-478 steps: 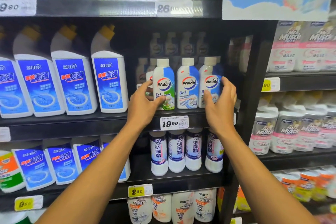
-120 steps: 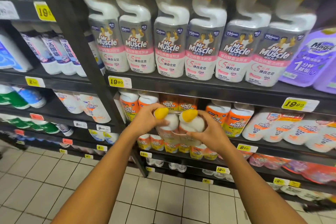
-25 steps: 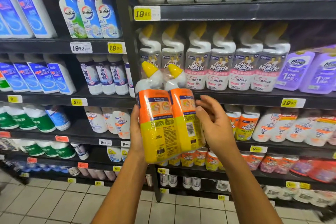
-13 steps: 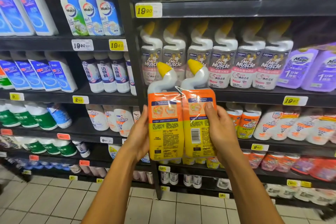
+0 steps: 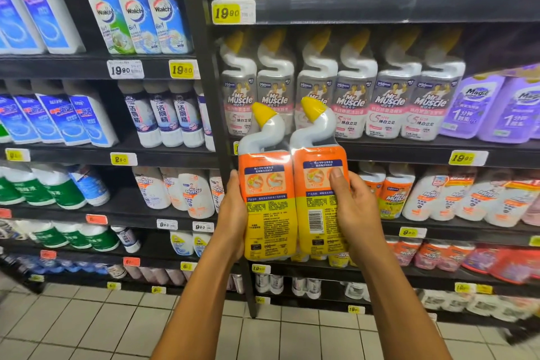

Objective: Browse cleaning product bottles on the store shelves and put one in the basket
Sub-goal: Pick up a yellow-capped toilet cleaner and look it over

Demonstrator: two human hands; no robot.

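Both hands hold a twin pack of toilet cleaner (image 5: 292,202) upright in front of the shelves, roughly at the height of the third shelf down. The pack is two bottles wrapped together in clear film, each with a white curved neck and a yellow cap, orange at the top of the label and yellow below, with small print and a barcode facing the person.

The left hand (image 5: 233,213) has its grip curled round the pack's left edge, palm against the side, fingers hidden behind it. The right hand (image 5: 355,210) grips the right edge, its thumb (image 5: 336,184) pressed flat on the front of the right bottle's label. Neither grip holds anything else.

Behind the pack, a row of white Mr Muscle bottles (image 5: 350,96) with pink labels stands on a dark shelf (image 5: 409,152), with purple Magic packs (image 5: 493,108) just beside them on the right. Yellow price tags (image 5: 226,12) reading 19.90 sit on the shelf edges. To the left of the black upright, three Walch bottles (image 5: 137,12) stand on a higher shelf, blue-labelled white bottles (image 5: 70,120) on the one below. More orange-labelled bottles (image 5: 391,199) sit on the shelf just right of the right hand. The floor is pale tile (image 5: 87,327). No basket is in view.
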